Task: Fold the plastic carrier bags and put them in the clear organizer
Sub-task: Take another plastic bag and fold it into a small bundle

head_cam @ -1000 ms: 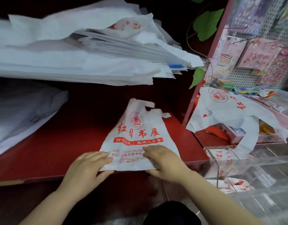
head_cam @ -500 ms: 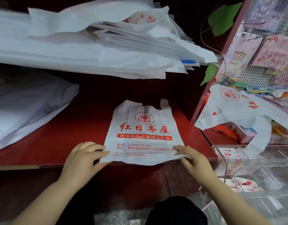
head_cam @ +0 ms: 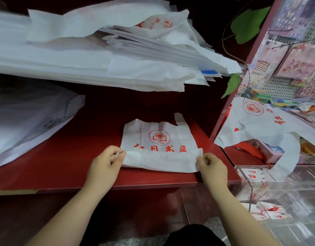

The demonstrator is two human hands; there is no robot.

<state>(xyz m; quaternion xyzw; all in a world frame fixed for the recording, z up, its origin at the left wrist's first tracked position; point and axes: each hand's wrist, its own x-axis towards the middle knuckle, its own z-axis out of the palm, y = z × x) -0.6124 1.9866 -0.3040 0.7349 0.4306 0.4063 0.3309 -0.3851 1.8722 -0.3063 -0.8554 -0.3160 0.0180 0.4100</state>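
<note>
Centre of frame: a thin white plastic carrier bag with red printed characters and a round book emblem [head_cam: 159, 139] lies flat on the glossy dark-red tabletop [head_cam: 64, 157]. Its near edge is turned up and over into a crinkled band that covers the lower print. The left hand [head_cam: 107, 163] pinches the band's left corner between thumb and fingers; the right hand [head_cam: 211, 165] pinches the right corner likewise. The hands are well apart, one at each end of the fold. Handle loops point away, slightly curled.

Lower right: a clear, hard-edged acrylic organizer [head_cam: 277, 196] with small folded white-and-red packets visible inside. Above it, a second white printed bag [head_cam: 270, 125] lies rumpled and open. Upper left: a thick, slumping stack of white sheets and bags [head_cam: 100, 55], edges ragged.
</note>
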